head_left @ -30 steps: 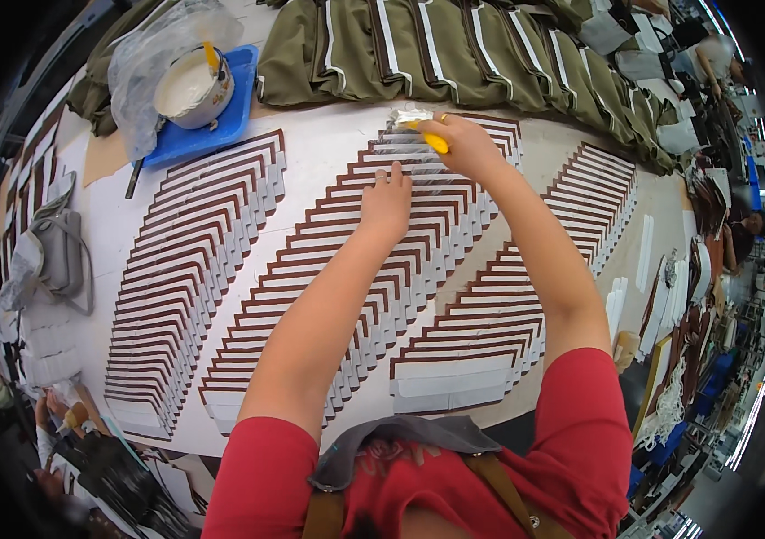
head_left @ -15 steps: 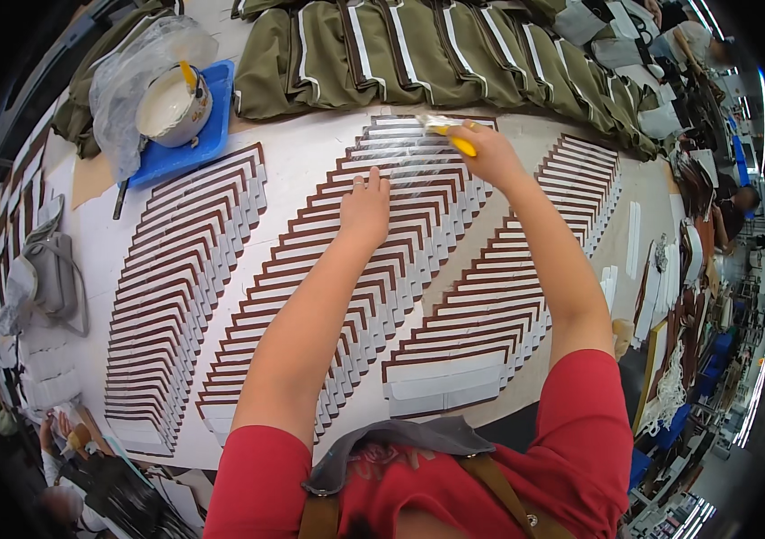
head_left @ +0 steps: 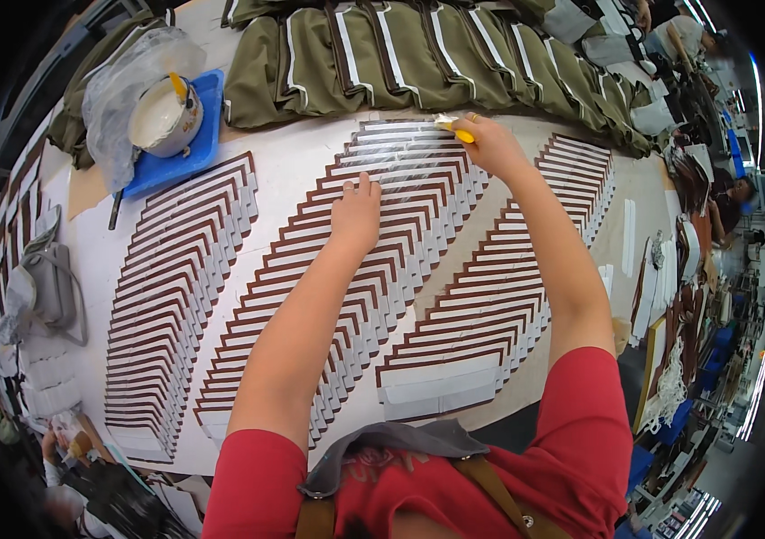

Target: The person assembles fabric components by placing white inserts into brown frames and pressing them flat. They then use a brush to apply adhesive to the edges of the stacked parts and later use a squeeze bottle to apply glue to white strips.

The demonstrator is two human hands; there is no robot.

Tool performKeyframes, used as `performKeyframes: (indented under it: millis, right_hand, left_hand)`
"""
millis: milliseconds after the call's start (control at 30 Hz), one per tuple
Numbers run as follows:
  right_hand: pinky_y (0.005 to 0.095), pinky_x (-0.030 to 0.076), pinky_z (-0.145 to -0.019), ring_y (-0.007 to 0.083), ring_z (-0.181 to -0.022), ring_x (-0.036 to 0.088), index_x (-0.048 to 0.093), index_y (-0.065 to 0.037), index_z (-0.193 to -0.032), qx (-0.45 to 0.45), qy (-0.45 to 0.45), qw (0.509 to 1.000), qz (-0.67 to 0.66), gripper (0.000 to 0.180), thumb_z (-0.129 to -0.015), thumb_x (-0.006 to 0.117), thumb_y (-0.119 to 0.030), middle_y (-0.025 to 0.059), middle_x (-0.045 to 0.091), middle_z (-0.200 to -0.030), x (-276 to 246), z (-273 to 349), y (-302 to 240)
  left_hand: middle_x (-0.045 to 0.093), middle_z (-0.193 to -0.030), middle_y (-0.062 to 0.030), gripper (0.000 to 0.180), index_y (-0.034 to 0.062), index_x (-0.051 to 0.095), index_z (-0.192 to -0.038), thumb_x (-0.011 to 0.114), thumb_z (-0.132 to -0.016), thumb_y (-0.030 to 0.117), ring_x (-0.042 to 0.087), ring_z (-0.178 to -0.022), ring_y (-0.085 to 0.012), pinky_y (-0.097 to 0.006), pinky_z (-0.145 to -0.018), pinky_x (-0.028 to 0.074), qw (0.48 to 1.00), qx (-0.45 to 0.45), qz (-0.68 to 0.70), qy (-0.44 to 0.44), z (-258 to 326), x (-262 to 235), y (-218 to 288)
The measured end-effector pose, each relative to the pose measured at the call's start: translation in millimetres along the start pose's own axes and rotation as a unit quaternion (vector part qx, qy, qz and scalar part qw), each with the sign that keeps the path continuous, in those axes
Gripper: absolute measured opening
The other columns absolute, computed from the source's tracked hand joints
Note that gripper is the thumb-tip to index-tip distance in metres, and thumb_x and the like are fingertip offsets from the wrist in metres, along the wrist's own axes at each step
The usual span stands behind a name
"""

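My right hand (head_left: 497, 148) grips a yellow-handled brush (head_left: 463, 136), its bristles at the far right end of the middle row of overlapping, angled white pieces with brown edges (head_left: 405, 238). A wet, whitish sheen covers the far pieces of that row. Fingers stretched out, my left hand (head_left: 357, 212) lies flat on the left part of the same row and holds nothing. Similar rows lie to the left (head_left: 162, 296) and to the right (head_left: 463, 314).
At the far left a pot of white paste (head_left: 167, 126) with a yellow handle in it stands on a blue tray (head_left: 207, 99), beside clear plastic. Folded olive fabric pieces (head_left: 329, 63) line the far edge. A grey bag (head_left: 48, 287) lies left; other people are around.
The brush and my right hand have moved a little to the right along the far end of the middle row. My left hand stays resting on the row. The view has shifted slightly.
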State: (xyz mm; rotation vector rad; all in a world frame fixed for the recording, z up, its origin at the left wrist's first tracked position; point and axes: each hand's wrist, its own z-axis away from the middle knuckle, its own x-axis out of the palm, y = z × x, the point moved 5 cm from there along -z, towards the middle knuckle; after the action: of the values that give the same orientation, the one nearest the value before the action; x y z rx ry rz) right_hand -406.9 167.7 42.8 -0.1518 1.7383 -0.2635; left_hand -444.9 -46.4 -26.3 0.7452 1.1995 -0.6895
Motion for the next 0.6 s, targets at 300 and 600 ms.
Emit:
performKeyframes:
  millis: [300,600]
  right_hand:
    - [0.0397,0.048,-0.072,0.0296,-0.086,0.058,0.058,-0.015,-0.104,-0.068,-0.005,0.994,-0.087,0.034,-0.072,0.06,-0.003,0.0095,0.06,-0.092,23.9,-18.2,-72.9]
    - [0.0403,0.047,-0.07,0.0325,-0.085,0.058,0.059,-0.015,-0.1,-0.056,0.013,0.991,-0.118,0.029,-0.073,0.061,-0.005,0.0096,0.06,-0.092,-8.3,23.8,-27.1]
  left_hand:
    - [0.034,-0.139,-0.015,0.056,0.0023,0.043,-0.12,0.066,-0.07,0.007,0.041,-0.121,-0.0349,-0.037,-0.082,0.05,1.0,-0.009,0.002,-0.013,2.8,-1.4,-2.6]
    - [0.033,-0.139,-0.0153,0.055,0.0023,0.042,-0.119,0.066,-0.07,0.005,0.04,-0.122,-0.0362,-0.038,-0.082,0.05,1.0,-0.012,0.021,-0.019,1.8,1.9,-3.4]
